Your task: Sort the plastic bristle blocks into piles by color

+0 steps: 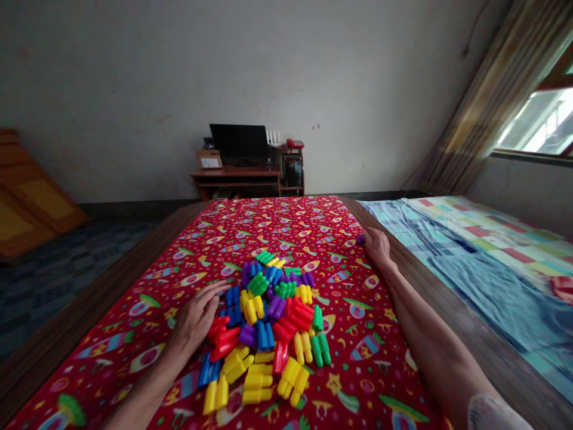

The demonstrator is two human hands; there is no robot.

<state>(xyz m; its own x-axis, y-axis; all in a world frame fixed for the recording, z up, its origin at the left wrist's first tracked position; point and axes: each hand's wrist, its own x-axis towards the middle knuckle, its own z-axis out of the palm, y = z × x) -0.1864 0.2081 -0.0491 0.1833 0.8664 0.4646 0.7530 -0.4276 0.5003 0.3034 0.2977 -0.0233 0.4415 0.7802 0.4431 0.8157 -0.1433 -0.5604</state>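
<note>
A heap of plastic building blocks in red, yellow, blue, green and purple (276, 309) lies on the red patterned cloth (353, 388). At the heap's left edge is my left hand (197, 316), its fingers stretched out beside a blue block (233, 297) and above some red blocks (224, 340). I cannot tell whether its fingertips touch them. Far out to the right, my right hand (378, 246) is closed on a purple block (360, 239), low over the cloth near its right edge. The fingers partly cover this block.
Dark wooden edges (416, 292) flank the cloth. On the right lies a bed with a checked sheet (505, 239) and blue fabric (474, 286). A desk (237, 172) with a monitor (240, 143) stands against the far wall. An orange cabinet (36, 191) is at left.
</note>
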